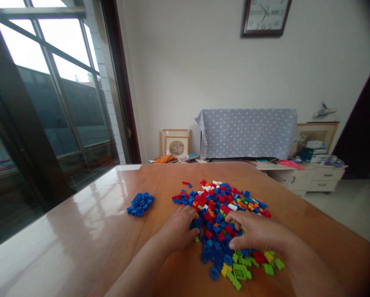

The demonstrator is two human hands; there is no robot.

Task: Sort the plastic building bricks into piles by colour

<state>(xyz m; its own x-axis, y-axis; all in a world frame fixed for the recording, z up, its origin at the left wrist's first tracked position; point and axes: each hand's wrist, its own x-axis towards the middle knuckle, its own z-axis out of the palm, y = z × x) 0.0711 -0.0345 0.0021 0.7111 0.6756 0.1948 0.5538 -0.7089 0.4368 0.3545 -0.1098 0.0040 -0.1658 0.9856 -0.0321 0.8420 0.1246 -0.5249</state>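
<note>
A large heap of mixed building bricks (217, 206), in blue, red, green, white, orange and yellow, spreads over the brown table. At the heap's left edge is my left hand (181, 227), its thumb and fingers apart beside some blue bricks. My right hand (253, 233) reaches over the heap's right side, fingers curved and apart from the thumb, with red and blue bricks between them. Nothing is visibly held in either hand. A small pile of only blue bricks (140, 204) sits apart to the left.
The glossy wooden table (88, 235) extends forward, with a white item (127, 167) at its far left corner. Beyond it stand a low white cabinet (317, 181), a dotted cloth cover (249, 134) and framed pictures (177, 146). A window is at left.
</note>
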